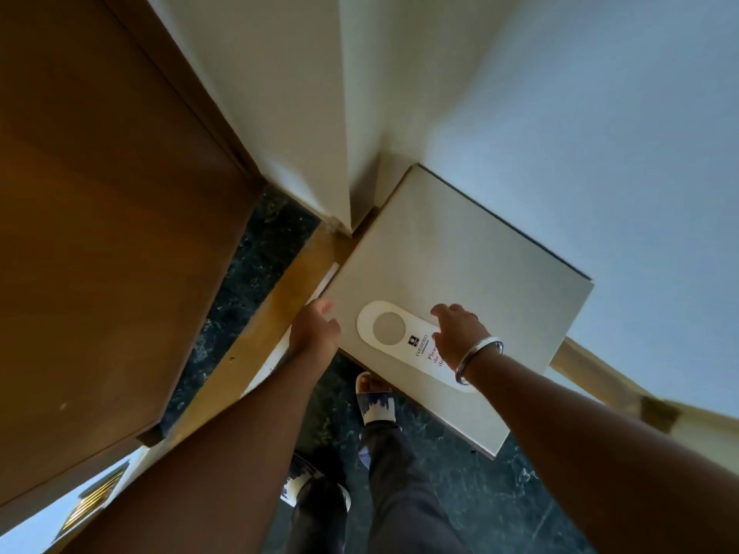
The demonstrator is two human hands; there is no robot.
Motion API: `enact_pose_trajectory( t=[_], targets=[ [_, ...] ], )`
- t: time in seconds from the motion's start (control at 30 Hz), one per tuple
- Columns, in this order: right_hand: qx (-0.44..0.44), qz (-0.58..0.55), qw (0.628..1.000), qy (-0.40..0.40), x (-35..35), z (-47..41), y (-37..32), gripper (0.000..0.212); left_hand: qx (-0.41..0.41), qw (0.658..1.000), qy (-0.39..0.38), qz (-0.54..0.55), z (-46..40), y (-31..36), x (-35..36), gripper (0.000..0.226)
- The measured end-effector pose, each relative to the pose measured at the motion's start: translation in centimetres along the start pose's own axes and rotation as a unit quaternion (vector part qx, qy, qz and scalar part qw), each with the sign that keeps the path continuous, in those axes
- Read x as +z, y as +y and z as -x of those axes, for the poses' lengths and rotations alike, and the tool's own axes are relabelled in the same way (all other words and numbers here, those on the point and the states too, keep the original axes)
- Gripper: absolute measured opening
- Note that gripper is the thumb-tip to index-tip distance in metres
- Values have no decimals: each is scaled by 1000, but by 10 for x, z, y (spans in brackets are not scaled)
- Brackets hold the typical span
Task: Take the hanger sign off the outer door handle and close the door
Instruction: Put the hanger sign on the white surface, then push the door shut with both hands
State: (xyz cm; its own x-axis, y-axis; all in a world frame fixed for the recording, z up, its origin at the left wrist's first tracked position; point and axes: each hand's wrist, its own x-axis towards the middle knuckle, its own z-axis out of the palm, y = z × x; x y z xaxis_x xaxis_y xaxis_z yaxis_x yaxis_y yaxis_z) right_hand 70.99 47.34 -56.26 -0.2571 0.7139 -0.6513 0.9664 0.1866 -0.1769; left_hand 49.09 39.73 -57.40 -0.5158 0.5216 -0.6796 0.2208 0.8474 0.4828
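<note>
Both hands hover low: the right hand, fingers spread, rests on the sign lying flat on the white counter; the left hand, loosely curled and empty, touches the counter's edge. Judged best: let go, then turn to the door beyond.

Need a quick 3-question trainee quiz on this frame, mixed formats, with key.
1. True or false: the hanger sign hangs on a door handle.
2. Which hand touches the sign? A) left hand B) right hand
3. Fill in: the right wrist wears a metal ____.

Key: 1 false, it lies flat on the white tabletop; 2 B; 3 bangle.
</note>
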Motion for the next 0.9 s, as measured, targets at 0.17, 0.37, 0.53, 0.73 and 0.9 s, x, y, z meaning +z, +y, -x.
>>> enact_pose_trajectory(
  t=[0.17, 0.37, 0.53, 0.73, 0.9],
  targets=[
    [-157, 77, 984, 33, -56, 67, -76, 49, 99, 953, 27, -285, 72, 12, -110, 52],
    [-372, 131, 911, 123, -129, 132, -217, 70, 85, 909, 211, -350, 184, -9, -262, 65],
    [-555, 173, 780, 231, -182, 194, -364, 89, 24, 849, 427, -309, 285, -44, -364, 74],
    [-682, 130, 640, 328, -233, 293, -513, 90, -43, 733, 614, -291, 372, -59, -480, 90],
    [-698, 76, 604, 377, -273, 371, -601, 104, -61, 677, 674, -289, 424, -57, -577, 95]
  ],
)
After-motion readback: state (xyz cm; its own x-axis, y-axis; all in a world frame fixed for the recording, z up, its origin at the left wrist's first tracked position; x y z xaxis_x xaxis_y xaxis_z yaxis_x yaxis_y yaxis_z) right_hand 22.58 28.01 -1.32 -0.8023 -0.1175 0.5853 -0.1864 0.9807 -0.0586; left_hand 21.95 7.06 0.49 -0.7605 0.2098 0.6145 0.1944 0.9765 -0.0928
